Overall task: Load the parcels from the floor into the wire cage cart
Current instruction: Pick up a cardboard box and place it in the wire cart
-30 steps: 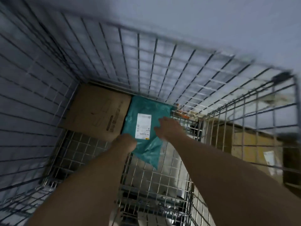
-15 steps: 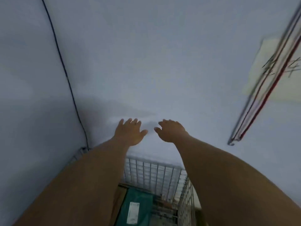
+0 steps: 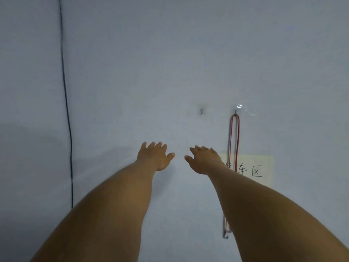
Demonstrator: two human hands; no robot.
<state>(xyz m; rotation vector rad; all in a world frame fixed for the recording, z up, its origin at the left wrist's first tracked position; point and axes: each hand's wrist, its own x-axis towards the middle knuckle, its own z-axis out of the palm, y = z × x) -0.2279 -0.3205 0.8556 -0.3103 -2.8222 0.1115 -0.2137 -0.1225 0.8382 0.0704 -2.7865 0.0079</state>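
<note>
Two empty hands out front: left hand (image 3: 154, 156) and right hand (image 3: 204, 159) side by side, apart, fingers spread (red cord (image 3: 235, 138) hanging on the wall (image 3: 170, 53) behind).

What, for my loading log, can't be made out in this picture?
Head view:
- The cart and parcels: out of frame; the camera faces the wall.
- Paper sign: left characters hidden by the right forearm.
- Red cord: middle stretch behind that forearm.
- Palms: left hand and right hand show only backs.
</note>
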